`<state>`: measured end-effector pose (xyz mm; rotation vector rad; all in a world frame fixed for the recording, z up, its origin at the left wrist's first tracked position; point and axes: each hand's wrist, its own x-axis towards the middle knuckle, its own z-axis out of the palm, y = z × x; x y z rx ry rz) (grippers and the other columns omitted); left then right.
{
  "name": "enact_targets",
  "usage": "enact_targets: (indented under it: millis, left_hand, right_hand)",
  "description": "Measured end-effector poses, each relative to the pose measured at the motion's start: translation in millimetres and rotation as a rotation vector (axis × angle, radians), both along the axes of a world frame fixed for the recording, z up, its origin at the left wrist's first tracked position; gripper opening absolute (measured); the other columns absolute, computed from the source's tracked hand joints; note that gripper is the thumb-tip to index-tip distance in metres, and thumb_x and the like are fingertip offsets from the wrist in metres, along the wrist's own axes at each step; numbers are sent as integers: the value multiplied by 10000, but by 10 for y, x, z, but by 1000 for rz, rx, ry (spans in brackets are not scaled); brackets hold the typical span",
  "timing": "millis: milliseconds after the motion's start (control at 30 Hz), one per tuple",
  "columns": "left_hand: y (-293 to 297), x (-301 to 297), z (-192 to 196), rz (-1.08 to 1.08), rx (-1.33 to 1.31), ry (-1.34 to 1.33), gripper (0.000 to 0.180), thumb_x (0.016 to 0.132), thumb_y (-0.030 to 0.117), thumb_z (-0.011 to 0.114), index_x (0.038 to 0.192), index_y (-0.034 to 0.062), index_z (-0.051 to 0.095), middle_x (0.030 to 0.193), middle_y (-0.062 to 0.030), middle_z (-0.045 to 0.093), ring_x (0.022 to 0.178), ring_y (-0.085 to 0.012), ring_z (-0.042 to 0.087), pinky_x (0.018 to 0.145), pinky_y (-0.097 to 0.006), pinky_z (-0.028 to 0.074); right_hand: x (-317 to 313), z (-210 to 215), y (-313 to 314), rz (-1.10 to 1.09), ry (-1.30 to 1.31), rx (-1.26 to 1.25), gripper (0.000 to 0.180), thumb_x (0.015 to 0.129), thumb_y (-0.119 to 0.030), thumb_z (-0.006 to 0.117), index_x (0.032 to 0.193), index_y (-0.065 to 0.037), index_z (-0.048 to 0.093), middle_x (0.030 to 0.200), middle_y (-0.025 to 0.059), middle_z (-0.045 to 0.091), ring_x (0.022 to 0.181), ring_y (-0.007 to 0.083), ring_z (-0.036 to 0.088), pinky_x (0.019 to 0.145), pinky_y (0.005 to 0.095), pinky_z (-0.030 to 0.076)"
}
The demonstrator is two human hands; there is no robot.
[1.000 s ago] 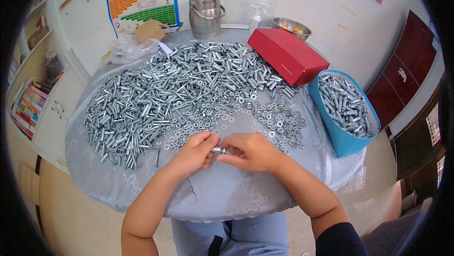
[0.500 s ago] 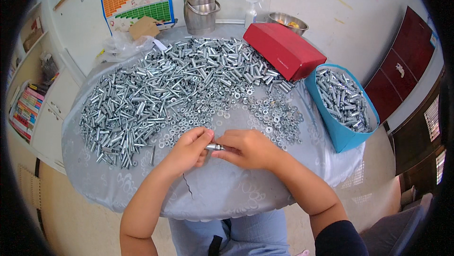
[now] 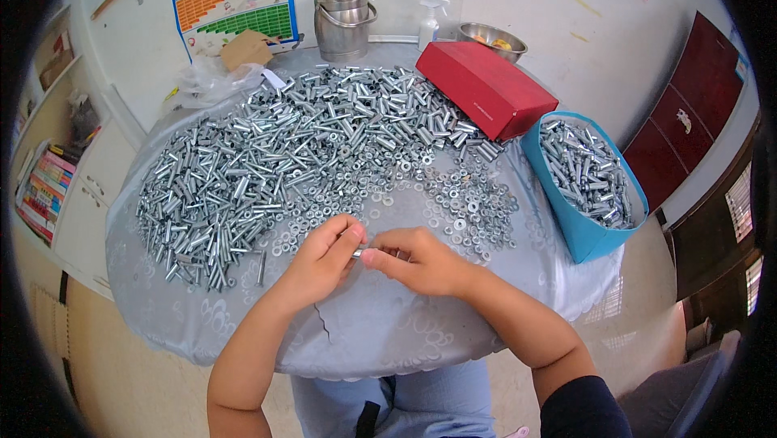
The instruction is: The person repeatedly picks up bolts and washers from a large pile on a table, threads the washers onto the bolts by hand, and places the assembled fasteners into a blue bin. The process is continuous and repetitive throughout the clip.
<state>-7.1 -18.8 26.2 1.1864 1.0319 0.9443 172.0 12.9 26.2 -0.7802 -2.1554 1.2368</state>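
Note:
Above the front part of the table, my two hands meet over a short silver expansion bolt (image 3: 357, 253). My left hand (image 3: 325, 258) is closed round one end, hiding most of it. The thumb and fingers of my right hand (image 3: 419, 261) pinch the other end, so only a bit of shiny metal shows between them. Just beyond my hands lie loose washers and nuts (image 3: 465, 223). Behind and to the left spreads a big heap of metal sleeves and bolts (image 3: 243, 171). One bolt (image 3: 261, 268) lies apart near the heap's front edge.
At the right stands a blue fabric bin (image 3: 587, 245) full of bolts. A red box (image 3: 486, 86) rests behind the heap. Farther back are a steel pot (image 3: 341, 29), a spray bottle (image 3: 429, 27), a metal bowl (image 3: 511, 49) and a plastic bag (image 3: 206, 82). A grey cloth (image 3: 388, 349) covers the table.
My right thumb and fingers have shifted along the bolt toward my left hand, covering the end that showed before. My left hand has hardly moved.

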Motion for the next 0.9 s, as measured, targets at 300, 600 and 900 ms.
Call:
enact_targets:
  millis: [300, 600, 900]
  left_hand:
    - [-31, 58, -77, 71, 354, 131, 167, 931, 191, 399, 890, 50, 479, 634, 31, 438, 532, -56, 377, 486, -211, 330]
    - [-92, 54, -55, 173, 561, 408, 165, 905, 162, 453, 1018, 42, 454, 624, -24, 479, 551, -77, 419, 507, -234, 351]
    - [-19, 7, -141, 316, 575, 256, 196, 912, 174, 443, 1032, 18, 446, 594, 44, 397, 529, -30, 325, 473, -210, 272]
  right_hand:
    - [-31, -53, 8, 128, 175, -577, 426, 930, -367, 401, 657, -45, 454, 552, 6, 399, 516, 112, 438, 504, 254, 368]
    - [-20, 23, 78, 165, 182, -874, 423, 915, -415, 408, 619, -114, 377, 520, -35, 274, 486, 128, 385, 485, 259, 323]
    - [477, 158, 538, 49, 989, -1261, 337, 880, -371, 457, 646, -138, 393, 548, -50, 279, 479, 77, 297, 445, 205, 292]
